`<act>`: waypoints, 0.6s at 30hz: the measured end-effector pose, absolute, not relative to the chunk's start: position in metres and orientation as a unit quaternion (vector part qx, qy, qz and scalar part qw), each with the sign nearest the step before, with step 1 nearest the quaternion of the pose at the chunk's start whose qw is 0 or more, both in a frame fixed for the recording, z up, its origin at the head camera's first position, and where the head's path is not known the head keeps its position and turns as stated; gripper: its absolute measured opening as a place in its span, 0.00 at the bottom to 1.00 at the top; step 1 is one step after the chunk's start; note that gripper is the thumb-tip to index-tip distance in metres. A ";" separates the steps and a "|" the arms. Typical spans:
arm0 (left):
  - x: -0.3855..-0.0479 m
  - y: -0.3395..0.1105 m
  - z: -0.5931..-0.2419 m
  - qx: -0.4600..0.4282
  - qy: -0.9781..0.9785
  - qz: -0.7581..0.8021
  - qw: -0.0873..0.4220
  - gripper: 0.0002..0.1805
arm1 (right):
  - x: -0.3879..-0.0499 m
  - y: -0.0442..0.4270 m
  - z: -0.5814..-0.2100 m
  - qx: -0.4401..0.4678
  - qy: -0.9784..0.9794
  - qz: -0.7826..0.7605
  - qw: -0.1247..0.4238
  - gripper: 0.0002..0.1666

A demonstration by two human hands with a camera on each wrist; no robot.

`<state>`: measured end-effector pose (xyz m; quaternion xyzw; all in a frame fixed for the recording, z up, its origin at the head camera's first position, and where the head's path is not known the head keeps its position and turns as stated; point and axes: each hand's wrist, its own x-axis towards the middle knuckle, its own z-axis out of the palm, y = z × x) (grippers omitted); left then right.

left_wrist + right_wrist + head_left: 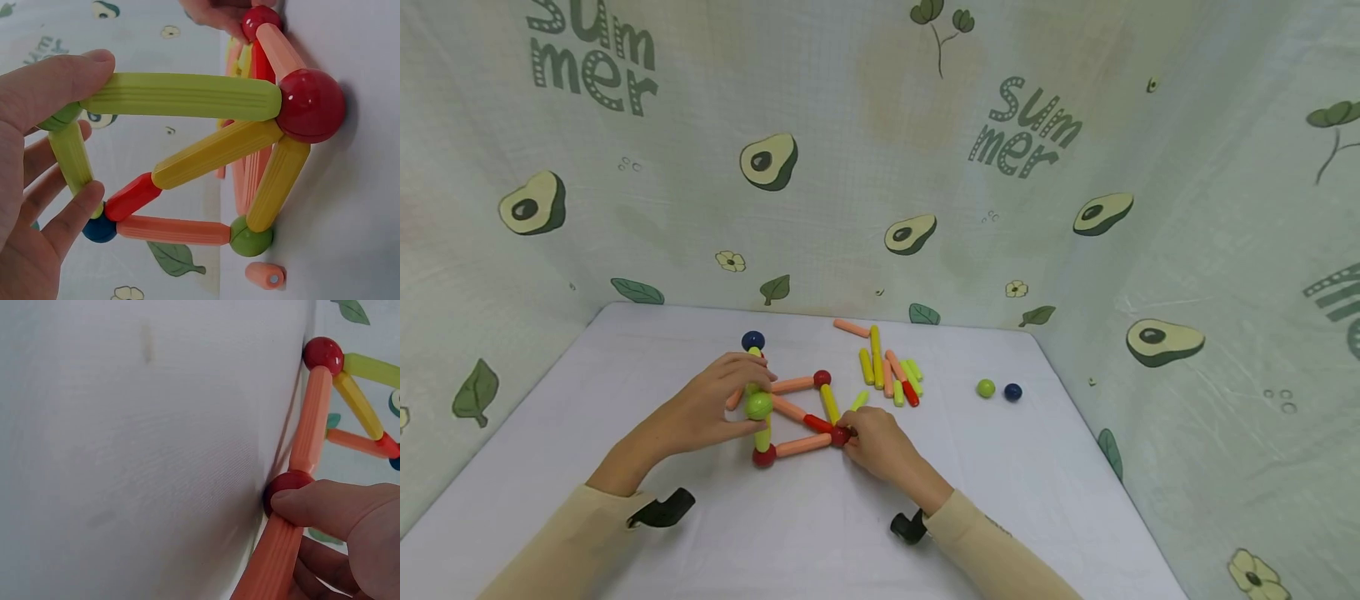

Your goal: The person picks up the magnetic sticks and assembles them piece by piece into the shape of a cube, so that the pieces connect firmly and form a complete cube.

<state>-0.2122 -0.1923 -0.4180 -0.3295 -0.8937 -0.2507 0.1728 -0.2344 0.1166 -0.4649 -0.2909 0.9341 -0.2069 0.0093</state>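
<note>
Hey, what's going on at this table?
A person has both hands on a frame of rods and balls. The left hand grips its top by a green ball; the right hand pinches a red ball at a low corner. Loose rods lie beyond, and two loose balls sit off to the right.

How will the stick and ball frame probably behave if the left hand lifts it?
The frame might sag or come apart, since its sticks meet the balls only at their ends. The sticks should stay stiff, as they look thick and solid. It may tilt, because the left hand holds an upper green ball.
</note>
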 end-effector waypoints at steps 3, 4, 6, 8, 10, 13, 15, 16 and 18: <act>-0.212 -0.191 -0.418 -0.329 -0.894 -0.253 0.170 0.29 | -0.234 0.116 -0.463 -0.294 0.933 -0.206 0.012 0.15; -0.212 -0.191 -0.418 -0.329 -0.894 -0.254 0.169 0.29 | -0.234 0.116 -0.463 -0.295 0.933 -0.206 0.013 0.15; -0.212 -0.190 -0.418 -0.328 -0.893 -0.256 0.171 0.28 | -0.234 0.117 -0.463 -0.297 0.932 -0.206 0.013 0.16; -0.211 -0.189 -0.418 -0.327 -0.893 -0.254 0.174 0.29 | -0.235 0.117 -0.464 -0.301 0.931 -0.206 0.012 0.16; -0.210 -0.189 -0.418 -0.328 -0.893 -0.251 0.180 0.29 | -0.236 0.117 -0.464 -0.305 0.930 -0.204 0.010 0.17; -0.210 -0.188 -0.418 -0.331 -0.891 -0.248 0.185 0.29 | -0.238 0.118 -0.465 -0.308 0.930 -0.198 0.001 0.17; -0.209 -0.188 -0.418 -0.333 -0.891 -0.248 0.185 0.29 | -0.240 0.120 -0.466 -0.312 0.930 -0.196 -0.009 0.17; -0.209 -0.188 -0.418 -0.333 -0.891 -0.248 0.184 0.28 | -0.241 0.120 -0.466 -0.312 0.930 -0.195 -0.011 0.17; -0.209 -0.188 -0.418 -0.331 -0.892 -0.249 0.181 0.28 | -0.244 0.123 -0.467 -0.314 0.928 -0.199 -0.007 0.17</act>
